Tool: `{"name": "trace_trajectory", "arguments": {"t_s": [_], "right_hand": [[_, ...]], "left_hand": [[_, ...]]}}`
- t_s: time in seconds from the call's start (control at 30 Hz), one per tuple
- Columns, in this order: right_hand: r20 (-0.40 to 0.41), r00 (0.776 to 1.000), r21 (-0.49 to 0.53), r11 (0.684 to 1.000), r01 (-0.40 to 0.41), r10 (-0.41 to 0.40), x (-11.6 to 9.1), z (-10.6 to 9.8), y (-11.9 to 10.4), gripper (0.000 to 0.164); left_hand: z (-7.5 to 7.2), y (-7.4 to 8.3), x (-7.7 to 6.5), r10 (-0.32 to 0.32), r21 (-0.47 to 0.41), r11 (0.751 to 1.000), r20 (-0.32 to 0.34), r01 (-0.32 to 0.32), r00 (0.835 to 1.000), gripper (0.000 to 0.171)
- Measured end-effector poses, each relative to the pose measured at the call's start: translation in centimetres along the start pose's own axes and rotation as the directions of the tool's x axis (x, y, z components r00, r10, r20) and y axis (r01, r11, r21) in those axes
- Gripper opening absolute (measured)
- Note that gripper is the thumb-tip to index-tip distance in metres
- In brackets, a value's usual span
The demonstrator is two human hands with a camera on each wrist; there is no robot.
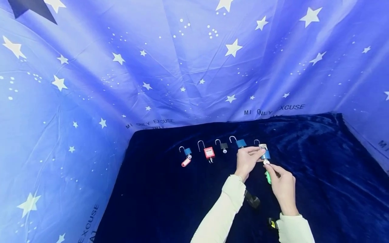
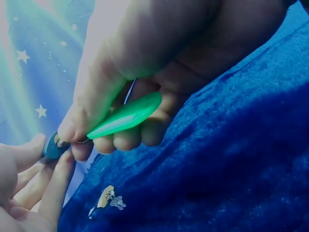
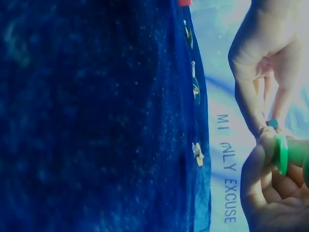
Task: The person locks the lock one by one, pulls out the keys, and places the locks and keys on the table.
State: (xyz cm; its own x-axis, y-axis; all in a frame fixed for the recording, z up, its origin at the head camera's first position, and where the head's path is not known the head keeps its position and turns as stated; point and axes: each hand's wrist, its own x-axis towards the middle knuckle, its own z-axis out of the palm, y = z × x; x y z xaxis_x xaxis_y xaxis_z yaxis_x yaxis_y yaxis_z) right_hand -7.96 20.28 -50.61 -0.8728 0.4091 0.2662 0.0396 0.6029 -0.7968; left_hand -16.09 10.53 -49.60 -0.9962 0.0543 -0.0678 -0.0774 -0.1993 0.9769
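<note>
My left hand (image 1: 247, 161) holds a small blue padlock (image 1: 265, 155) between fingers and thumb, above the dark cloth. My right hand (image 1: 284, 187) pinches a key (image 1: 266, 162) at the padlock's lower end. From it hangs a green key tag (image 1: 268, 177), which lies under the right hand's fingers in the left wrist view (image 2: 126, 117). How far the key sits in the lock is hidden by the fingertips. Just behind the held padlock lies a brass padlock (image 2: 105, 197) with its shackle open and keys attached.
Left of the hands, a row of open padlocks lies on the dark blue cloth (image 1: 158, 195): a blue one (image 1: 241, 143), a black one (image 1: 224, 145), a red one (image 1: 209, 152) and a blue one (image 1: 187, 151) with a red tag (image 1: 186, 162). Star-printed curtains (image 1: 188, 67) stand behind.
</note>
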Motion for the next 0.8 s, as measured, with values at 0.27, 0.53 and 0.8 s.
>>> {"name": "trace_trajectory", "arguments": {"t_s": [0.27, 0.53, 0.8], "right_hand": [[-0.072, 0.996, -0.045, 0.998, 0.050, -0.053, 0.1, -0.7, -0.3, 0.017], [-0.070, 0.997, -0.069, 0.997, 0.030, -0.034, -0.4, -2.1, 0.6, 0.016], [0.113, 0.994, -0.177, 0.984, 0.012, 0.008, 1.2, -3.1, 1.7, 0.021]], "left_hand": [[1.0, 0.1, 0.5, -0.010, -0.030, 1.000, 0.014, 0.010, 1.000, 0.016], [2.1, 0.3, 1.4, 0.015, -0.066, 0.998, -0.040, -0.018, 0.999, 0.012], [2.4, -0.1, 2.6, -0.007, -0.049, 0.999, 0.003, 0.007, 1.000, 0.016]]}}
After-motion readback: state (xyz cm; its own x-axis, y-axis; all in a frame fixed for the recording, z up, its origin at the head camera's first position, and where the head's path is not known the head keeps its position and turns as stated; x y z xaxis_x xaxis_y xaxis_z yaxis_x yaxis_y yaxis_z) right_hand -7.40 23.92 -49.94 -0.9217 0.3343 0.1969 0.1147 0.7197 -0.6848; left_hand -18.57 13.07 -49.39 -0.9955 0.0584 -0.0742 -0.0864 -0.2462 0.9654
